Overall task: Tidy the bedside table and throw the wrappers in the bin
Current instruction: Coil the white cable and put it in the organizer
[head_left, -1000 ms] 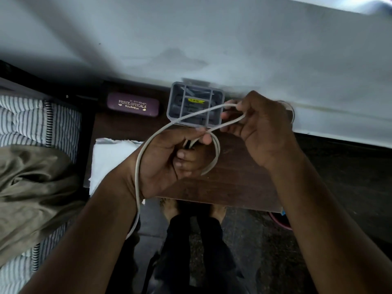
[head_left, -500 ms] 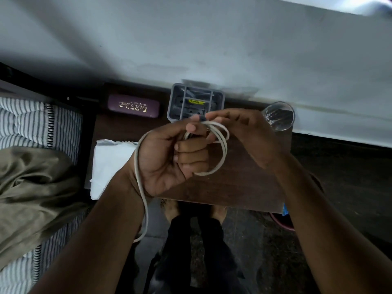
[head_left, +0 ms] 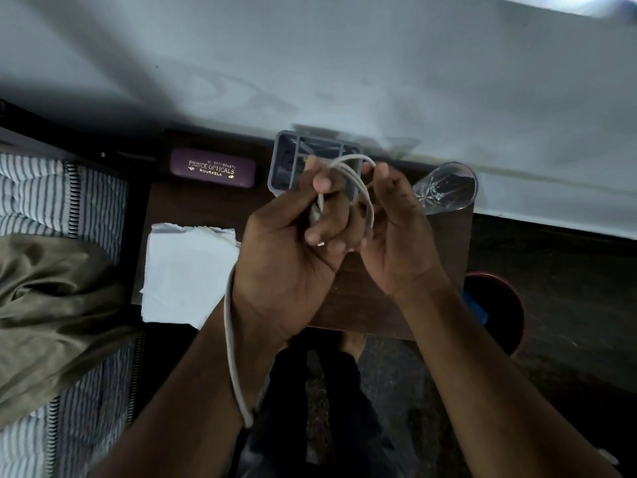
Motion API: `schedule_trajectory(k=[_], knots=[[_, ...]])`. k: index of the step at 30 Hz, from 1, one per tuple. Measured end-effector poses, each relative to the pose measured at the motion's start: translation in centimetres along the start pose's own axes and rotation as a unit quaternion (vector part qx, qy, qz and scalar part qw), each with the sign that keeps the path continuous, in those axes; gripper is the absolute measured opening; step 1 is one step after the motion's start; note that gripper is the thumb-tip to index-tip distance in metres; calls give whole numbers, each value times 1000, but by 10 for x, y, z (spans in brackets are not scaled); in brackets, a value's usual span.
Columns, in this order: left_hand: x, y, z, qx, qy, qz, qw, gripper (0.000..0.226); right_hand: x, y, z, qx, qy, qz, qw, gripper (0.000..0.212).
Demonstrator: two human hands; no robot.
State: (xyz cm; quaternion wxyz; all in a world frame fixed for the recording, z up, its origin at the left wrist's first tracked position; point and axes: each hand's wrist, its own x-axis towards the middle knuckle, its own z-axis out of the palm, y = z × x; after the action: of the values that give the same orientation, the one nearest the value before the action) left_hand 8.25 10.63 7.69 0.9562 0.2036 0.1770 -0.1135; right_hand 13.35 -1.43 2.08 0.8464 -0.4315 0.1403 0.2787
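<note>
Judging by the loops, the step in hand is coiling the thin white rubbery cable (head_left: pixel 358 188) above the dark wooden bedside table (head_left: pixel 444 243): the left hand (head_left: pixel 289 250) is clenched around the gathered turns while the right hand (head_left: pixel 396 219) pinches the newest loop. Next, the slack trailing past the left wrist needs drawing in. Left of the grey compartmented plastic organiser (head_left: pixel 286 160) against the white wall lies a purple spectacle case (head_left: pixel 213 169), and right of it a clear drinking glass (head_left: pixel 448 188).
</note>
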Motion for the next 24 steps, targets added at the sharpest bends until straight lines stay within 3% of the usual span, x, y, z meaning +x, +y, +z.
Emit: schedule_trajectory(k=[3,5,8,10,14,17,20,24], knots=[[-5,0,1,97,47,28,994,42,8,-11,1,-217,42,-90,971,21],[-7,0,1,134,81,70,985,40,10,-20,-2,-373,56,-155,913,21],[-4,0,0,156,136,136,969,35,6,-28,-4,-469,49,-204,858,14],[0,2,0,156,165,170,959,34,2,-27,-3,-479,57,-176,858,6],[8,12,0,118,162,189,961,32,-13,-14,-12,-408,24,-10,913,23],[9,22,1,87,133,174,972,31,-29,6,-23,-399,-17,90,912,21],[10,27,5,38,112,145,982,33,-48,25,-28,-301,-49,185,934,16],[20,36,6,0,120,170,978,32,-74,46,-25,-247,-90,236,936,12]])
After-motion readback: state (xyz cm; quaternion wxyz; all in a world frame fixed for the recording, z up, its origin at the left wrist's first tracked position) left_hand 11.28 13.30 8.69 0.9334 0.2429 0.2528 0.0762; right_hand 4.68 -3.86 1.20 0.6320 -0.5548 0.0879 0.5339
